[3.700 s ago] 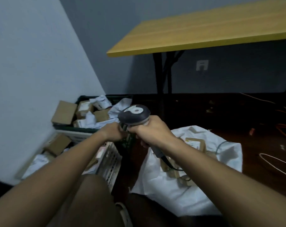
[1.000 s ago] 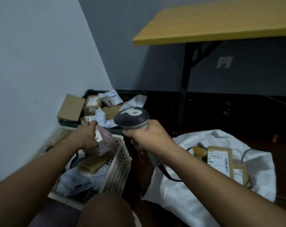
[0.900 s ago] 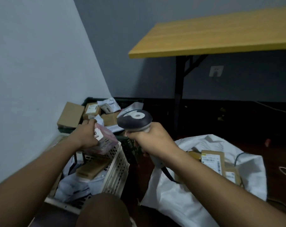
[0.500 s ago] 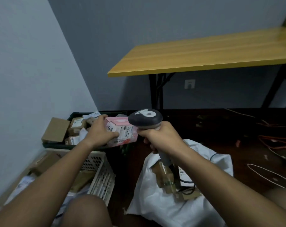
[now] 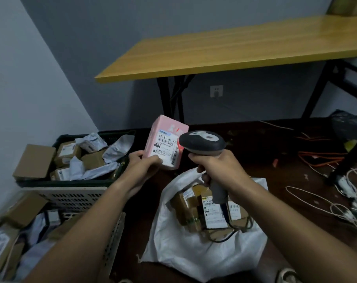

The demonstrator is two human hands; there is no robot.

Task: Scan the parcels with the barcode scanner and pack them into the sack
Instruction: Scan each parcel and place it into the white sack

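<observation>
Above sack [image 5: 194,256]: one parcel [image 5: 166,146], one scanner [image 5: 202,142].

Dark floor [image 5: 255,144], white sack [image 5: 194,254], two crates [image 5: 75,182] of parcels, perhaps loose cables [image 5: 316,201]

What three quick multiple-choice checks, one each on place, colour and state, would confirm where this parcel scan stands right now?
1. Where is the white sack? A on the yellow table; B on the floor under the right hand; C inside the black crate.
2. What colour is the held parcel? A pink; B green; C black.
3. How is the barcode scanner held? A lying in the sack; B gripped by the right hand; C hanging from the table.

B: it lies open below the scanner. A: pink box in the left hand. B: fingers wrap its handle.
</observation>
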